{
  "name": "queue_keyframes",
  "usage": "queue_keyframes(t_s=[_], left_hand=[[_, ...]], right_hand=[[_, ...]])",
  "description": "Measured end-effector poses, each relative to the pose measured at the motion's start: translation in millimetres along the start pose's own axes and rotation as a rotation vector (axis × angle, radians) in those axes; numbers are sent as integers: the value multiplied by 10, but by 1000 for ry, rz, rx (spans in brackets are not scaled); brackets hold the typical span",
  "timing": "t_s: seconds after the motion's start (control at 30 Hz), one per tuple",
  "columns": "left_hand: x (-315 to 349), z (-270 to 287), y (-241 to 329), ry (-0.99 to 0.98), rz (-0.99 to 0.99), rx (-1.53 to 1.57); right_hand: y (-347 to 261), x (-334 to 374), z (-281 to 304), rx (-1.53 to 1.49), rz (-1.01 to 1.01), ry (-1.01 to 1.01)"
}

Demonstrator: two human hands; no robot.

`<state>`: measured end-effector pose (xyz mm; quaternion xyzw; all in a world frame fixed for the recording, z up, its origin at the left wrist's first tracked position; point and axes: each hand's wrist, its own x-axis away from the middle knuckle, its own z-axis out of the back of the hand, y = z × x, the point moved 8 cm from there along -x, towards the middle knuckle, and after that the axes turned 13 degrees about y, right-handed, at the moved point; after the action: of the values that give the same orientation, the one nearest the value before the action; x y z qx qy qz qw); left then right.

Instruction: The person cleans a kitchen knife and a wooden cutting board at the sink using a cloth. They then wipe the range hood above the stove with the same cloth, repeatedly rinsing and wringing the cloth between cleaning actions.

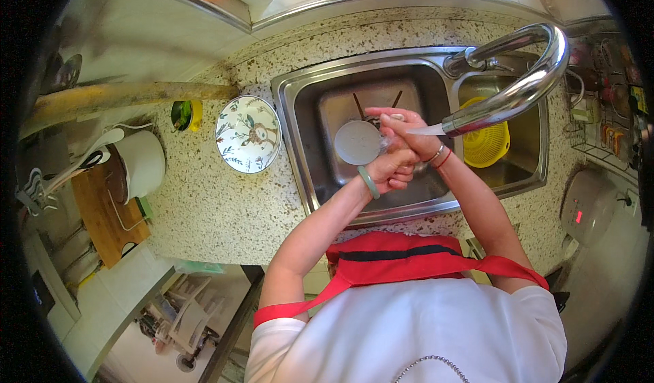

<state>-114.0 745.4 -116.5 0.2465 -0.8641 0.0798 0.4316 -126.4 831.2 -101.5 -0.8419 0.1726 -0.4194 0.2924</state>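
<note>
Both hands are close together over the large basin of the steel sink (303, 144), below the mouth of the curved faucet (555, 63). My left hand (395, 168), with a pale green bangle at its wrist, has its fingers curled in. Whatever may be inside them is hidden. My right hand (412, 134) lies just beyond it, fingers stretched toward the left. Clear water splashes beside the hands. Left of them is a round whitish bowl (357, 142); whether a hand touches it I cannot tell. Two dark sticks, like chopsticks (358, 103), show behind the bowl.
A yellow colander (487, 144) sits in the smaller right basin. On the speckled counter (194, 206) stand a deer-patterned plate (248, 134) and a yellow container (195, 115). Farther left are a white pot (146, 161) and wooden board (102, 206). A wire rack (603, 124) is at right.
</note>
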Motion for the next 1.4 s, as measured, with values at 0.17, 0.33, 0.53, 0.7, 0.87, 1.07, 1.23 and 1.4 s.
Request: queue_keyframes(t_s=[0.17, 0.33, 0.53, 0.7, 0.87, 1.07, 1.23, 1.4], left_hand=[[-184, 272, 10, 308, -220, -354], [-386, 360, 192, 568, -1199, -801], [-451, 370, 83, 727, -895, -1317], [-580, 384, -80, 564, -644, -831], [-290, 142, -72, 452, -450, -553], [-165, -131, -250, 341, -195, -315], [-247, -137, -157, 370, -402, -396], [-38, -351, -115, 262, -449, -280]], right_hand=[[230, -42, 119, -92, -50, 122], [379, -9, 387, 8, 50, 467], [587, -81, 734, -37, 207, 635], [442, 77, 793, 97, 183, 570], [-343, 362, 1502, 38, 501, 783], [-1278, 638, 1966, -45, 772, 956], [-1313, 745, 1925, 197, 844, 915], [-963, 820, 1592, 354, 708, 699]])
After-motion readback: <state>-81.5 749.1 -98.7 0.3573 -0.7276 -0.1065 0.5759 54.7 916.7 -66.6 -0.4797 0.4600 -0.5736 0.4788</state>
